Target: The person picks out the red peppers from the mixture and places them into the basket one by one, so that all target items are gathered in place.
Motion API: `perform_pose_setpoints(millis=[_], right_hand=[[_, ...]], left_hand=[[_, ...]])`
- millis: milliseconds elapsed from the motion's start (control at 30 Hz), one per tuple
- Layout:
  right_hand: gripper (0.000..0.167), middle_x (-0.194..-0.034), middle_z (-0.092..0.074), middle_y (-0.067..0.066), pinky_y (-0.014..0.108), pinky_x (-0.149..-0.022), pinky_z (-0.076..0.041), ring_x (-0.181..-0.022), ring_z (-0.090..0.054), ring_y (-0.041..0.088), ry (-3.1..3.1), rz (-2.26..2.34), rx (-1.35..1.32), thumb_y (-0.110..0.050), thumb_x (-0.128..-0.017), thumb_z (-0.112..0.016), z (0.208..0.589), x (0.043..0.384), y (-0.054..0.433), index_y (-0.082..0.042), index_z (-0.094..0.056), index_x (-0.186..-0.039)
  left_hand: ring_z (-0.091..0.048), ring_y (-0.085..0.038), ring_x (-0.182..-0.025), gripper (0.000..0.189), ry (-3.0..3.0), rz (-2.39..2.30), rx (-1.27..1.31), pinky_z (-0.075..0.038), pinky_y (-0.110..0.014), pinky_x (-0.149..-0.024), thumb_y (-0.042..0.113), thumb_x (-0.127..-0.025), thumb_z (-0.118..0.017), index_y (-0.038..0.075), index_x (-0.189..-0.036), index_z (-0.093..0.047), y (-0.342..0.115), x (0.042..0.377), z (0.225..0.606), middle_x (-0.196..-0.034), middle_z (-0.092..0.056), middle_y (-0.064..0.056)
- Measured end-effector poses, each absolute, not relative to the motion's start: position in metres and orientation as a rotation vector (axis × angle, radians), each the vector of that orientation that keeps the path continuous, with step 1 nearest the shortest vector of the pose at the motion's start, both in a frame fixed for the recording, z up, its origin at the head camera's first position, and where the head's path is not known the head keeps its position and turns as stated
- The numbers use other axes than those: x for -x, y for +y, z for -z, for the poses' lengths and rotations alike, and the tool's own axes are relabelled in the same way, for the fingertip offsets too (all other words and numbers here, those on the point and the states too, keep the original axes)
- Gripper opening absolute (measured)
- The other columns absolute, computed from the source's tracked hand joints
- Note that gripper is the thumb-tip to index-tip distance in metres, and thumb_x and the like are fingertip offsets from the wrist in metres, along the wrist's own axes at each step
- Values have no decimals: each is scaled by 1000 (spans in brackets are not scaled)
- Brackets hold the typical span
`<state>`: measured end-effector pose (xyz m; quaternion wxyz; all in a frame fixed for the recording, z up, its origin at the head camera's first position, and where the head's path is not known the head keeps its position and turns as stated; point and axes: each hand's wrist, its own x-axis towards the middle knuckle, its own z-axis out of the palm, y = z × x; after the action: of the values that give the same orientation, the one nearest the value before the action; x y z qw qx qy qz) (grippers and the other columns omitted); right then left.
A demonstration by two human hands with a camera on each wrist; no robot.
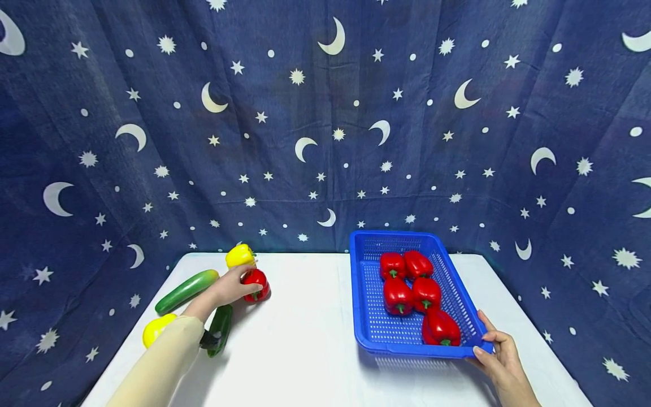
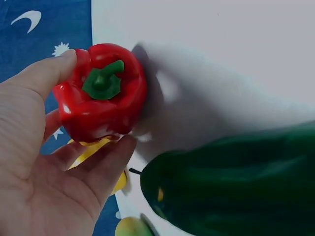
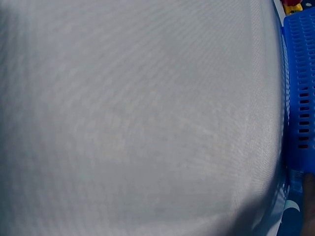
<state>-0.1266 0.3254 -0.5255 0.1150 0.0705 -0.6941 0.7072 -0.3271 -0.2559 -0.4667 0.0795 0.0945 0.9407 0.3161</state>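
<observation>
My left hand [image 1: 230, 288] holds a red bell pepper [image 1: 257, 284] over the left part of the table, thumb on one side and fingers on the other. In the left wrist view the pepper [image 2: 106, 110] shows its green stem facing the camera. Close behind it lies a yellow bell pepper [image 1: 240, 255]. My right hand [image 1: 503, 362] grips the near right corner of a blue plastic basket [image 1: 359, 299], with the thumb over the rim. Several red bell peppers [image 1: 398, 295] sit inside the basket. The right wrist view shows mostly white cloth and the basket's perforated side [image 3: 301, 98].
A long green cucumber [image 1: 185, 291] with a yellowish end lies at the left. A second yellow bell pepper [image 1: 157, 329] is partly hidden by my left sleeve, and a dark green cucumber [image 1: 221, 329] lies beneath my left wrist. A starry blue curtain [image 1: 325, 169] hangs behind the white table [image 1: 300, 339].
</observation>
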Motion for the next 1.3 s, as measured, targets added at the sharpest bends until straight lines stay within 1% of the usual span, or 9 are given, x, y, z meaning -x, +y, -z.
perform_pose_setpoints(millis=[100,167,300,433,567,633,833,1000,1300], right_hand=[[27,-170,-14,0,19,-86,-54,-121,-46,-10,-2057,-2059,-195,0,-106,-48,524,126,324,-10,-30,-123],[27,-170,-14,0,20,-86,-54,-121,-46,-10,-2055,-2062,-194,-1,-106,-48,524,126,324,-11,-30,-123],[26,-170,-16,-2,20,-86,-54,-122,-46,-8,-2047,-2060,-208,0,-106,-47,524,126,324,-10,-31,-122],[25,-170,-16,-1,20,-86,-54,-123,-45,-7,-2044,-2051,-203,0,-106,-47,524,125,324,-10,-31,-122],[25,-170,-14,0,19,-86,-54,-121,-46,-9,-2073,-2038,-161,-2,-106,-49,524,125,324,-12,-31,-122],[26,-171,-13,0,19,-86,-54,-120,-46,-10,-2085,-2036,-146,-3,-106,-49,524,126,324,-12,-30,-122],[26,-171,-13,1,20,-85,-54,-120,-46,-10,-2056,-2060,-180,0,-106,-48,525,127,326,-9,-29,-122],[26,-170,-15,-1,20,-85,-55,-120,-46,-9,-2047,-2065,-194,1,-106,-47,526,127,325,-10,-30,-122],[26,-171,-12,1,19,-86,-54,-120,-45,-10,-2075,-2055,-157,-2,-106,-48,524,126,324,-11,-29,-122]], left_hand=[[-55,-39,-119,71,2777,-1018,-267,-47,-57,-102,33,-94,-76,-3,-147,-45,-255,328,471,-136,-55,-24],[-54,-40,-120,73,2762,-1039,-230,-47,-57,-103,35,-93,-76,-2,-147,-44,-254,327,472,-136,-55,-25],[-50,-43,-126,80,2724,-1094,-188,-43,-59,-107,38,-93,-75,-2,-151,-38,-253,327,474,-142,-49,-29],[-45,-45,-131,86,2686,-1110,-188,-39,-61,-110,41,-95,-72,1,-158,-29,-252,326,475,-150,-42,-30],[-45,-46,-130,87,2674,-1077,-187,-39,-62,-108,45,-96,-69,3,-160,-28,-250,325,473,-150,-42,-30],[-45,-45,-129,86,2664,-1085,-177,-40,-62,-108,43,-95,-70,4,-160,-29,-251,324,473,-149,-43,-30],[-45,-42,-130,86,2606,-1128,-128,-41,-59,-108,31,-93,-72,4,-161,-27,-253,324,474,-150,-42,-28],[-45,-42,-130,88,2569,-1139,-104,-39,-61,-109,21,-89,-73,5,-161,-26,-255,323,474,-150,-42,-27],[-42,-44,-133,96,2563,-1135,-81,-38,-65,-109,18,-84,-79,9,-162,-24,-258,322,476,-151,-40,-27]])
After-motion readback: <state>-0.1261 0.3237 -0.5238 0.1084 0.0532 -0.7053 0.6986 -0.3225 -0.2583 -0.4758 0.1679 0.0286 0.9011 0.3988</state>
